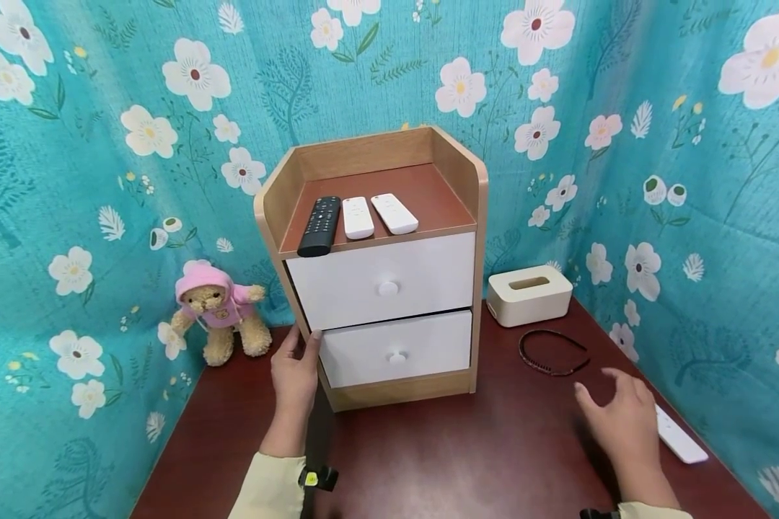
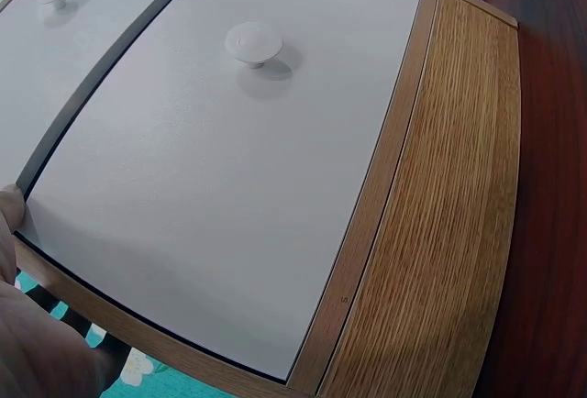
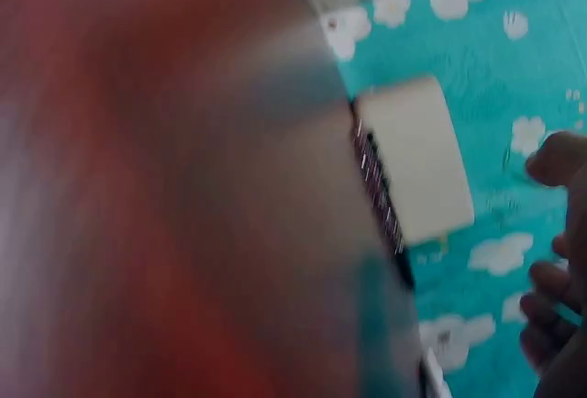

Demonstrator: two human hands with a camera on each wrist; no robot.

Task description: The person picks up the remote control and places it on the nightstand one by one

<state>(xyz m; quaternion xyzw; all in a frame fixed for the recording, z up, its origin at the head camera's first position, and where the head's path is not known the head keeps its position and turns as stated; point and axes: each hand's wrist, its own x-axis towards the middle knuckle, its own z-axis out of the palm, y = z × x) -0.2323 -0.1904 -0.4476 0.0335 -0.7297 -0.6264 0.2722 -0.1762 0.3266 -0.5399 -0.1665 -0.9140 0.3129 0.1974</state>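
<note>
A small wooden cabinet point(image 1: 402, 395) with two white drawers stands on the table. My left hand point(image 1: 296, 375) grips its left side edge; in the left wrist view the thumb is on the front edge beside the lower drawer point(image 2: 211, 178), with the other fingers round the side panel. Both drawers are pushed in, each with a round white knob. My right hand point(image 1: 626, 418) is over the table at the right, fingers spread and slightly bent, holding nothing. It partly covers a white remote control point(image 1: 681, 438). Just beyond it lies a dark headband point(image 1: 526, 353).
On the cabinet's top lie a black remote control point(image 1: 321, 225) and two white remote controls point(image 1: 358, 218). A teddy bear point(image 1: 221, 310) in a pink hoodie sits at the left. A cream tissue box point(image 1: 532, 306) stands right of the cabinet. Flowered teal cloth point(image 1: 376, 79) hangs around the table.
</note>
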